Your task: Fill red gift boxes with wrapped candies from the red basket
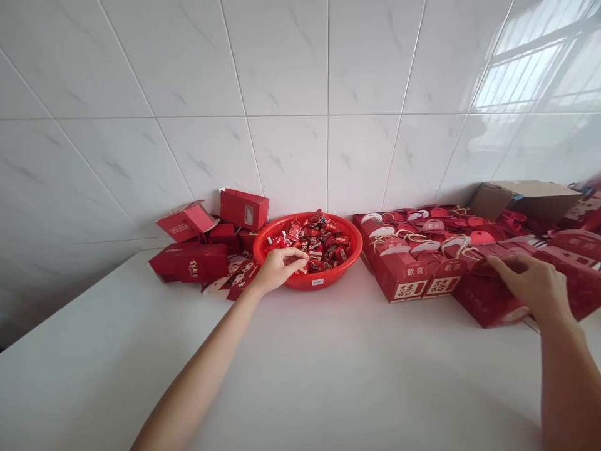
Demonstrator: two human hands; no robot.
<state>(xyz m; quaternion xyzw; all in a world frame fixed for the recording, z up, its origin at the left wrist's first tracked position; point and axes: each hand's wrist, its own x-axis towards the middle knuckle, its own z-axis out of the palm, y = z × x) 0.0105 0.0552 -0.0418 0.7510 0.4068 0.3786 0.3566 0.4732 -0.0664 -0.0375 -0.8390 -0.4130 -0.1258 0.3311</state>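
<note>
A red plastic bowl (313, 282) heaped with small red-wrapped candies (323, 241) stands against the wall. My left hand (280, 268) reaches over its near left rim, thumb and fingertips pinched together just above the candies. Whether something small sits in that pinch is hidden. Over on the right, my right hand (539, 285) is closed on the top of a dark red gift box (491, 297), which is tilted a little beside the front of the box rows. Part of that box's top is behind my fingers.
Rows of red gift boxes (407, 275) with rope handles fill the back right. Behind them lies an open brown cardboard box (535, 191). Several loose red boxes (192, 263) are piled left of the bowl on the white tabletop (328, 369). A tiled wall (291, 150) borders the back.
</note>
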